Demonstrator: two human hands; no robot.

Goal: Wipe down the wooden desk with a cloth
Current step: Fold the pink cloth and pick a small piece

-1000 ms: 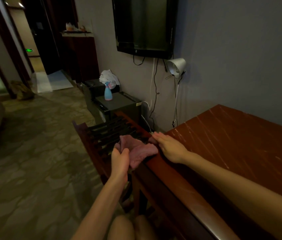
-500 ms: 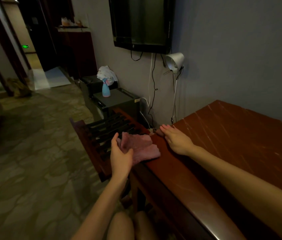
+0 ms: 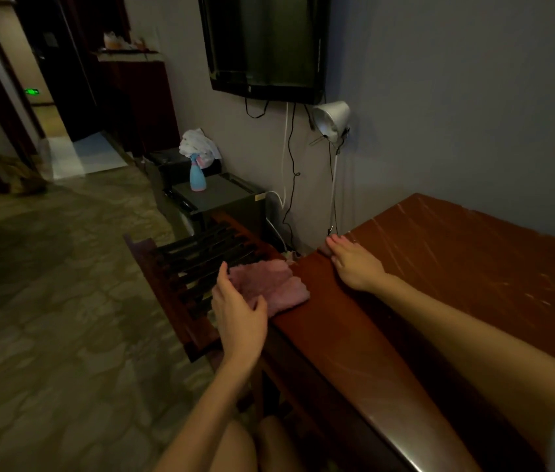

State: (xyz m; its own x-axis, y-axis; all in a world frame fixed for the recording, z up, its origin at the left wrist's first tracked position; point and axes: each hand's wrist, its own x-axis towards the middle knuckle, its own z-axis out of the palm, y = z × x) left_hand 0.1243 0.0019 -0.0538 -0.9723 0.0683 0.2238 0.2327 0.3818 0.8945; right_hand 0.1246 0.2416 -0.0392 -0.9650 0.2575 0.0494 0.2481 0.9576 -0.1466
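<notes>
I can't read any words here. A blue plastic spray bottle (image 3: 197, 177) stands on a dark box; what is in it I can't tell. My left hand (image 3: 239, 314) curls around the fluffy pink cloth (image 3: 271, 285) at the red-brown wooden table (image 3: 439, 267) corner. My right hand (image 3: 354, 264) lies flat and open on the table, near the cloth.

A pink cloth (image 3: 267, 283) lies bunched at the near left corner of the reddish wooden worktop (image 3: 456, 267), part of it hanging past the edge. The left hand (image 3: 240, 313) cups the cloth's near side, thumb up and fingers curled against the fabric, a loose grip. The right hand (image 3: 354, 262) rests flat, palm down, on the worktop just beside the cloth, fingers spread toward the wall. Behind them stands a dark slatted rack (image 3: 201, 264), and beyond it a blue spray bottle (image 3: 197, 177) on a low cabinet.
</notes>
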